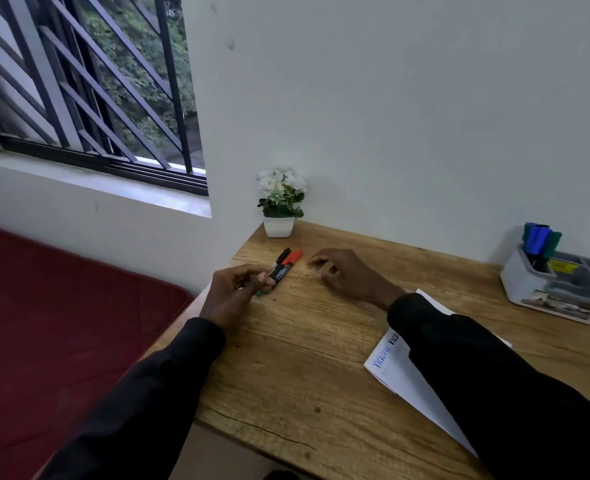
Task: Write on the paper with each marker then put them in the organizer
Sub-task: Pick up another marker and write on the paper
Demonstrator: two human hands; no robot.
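Markers (286, 262) in grip of left hand (232, 292)

The scene was dim and flat, lit only by soft daylight from the barred window (120, 98) above and left of the left grip (233, 294). Shadows on the table (304, 358) under both grips were faint and soft-edged. The black sleeves (155, 386) lost all detail. The markers (283, 263) held in the left grip, and the right grip (347, 271) beside them, looked slightly smeared. Wide-angle distortion bowed the window bars and the table edge.
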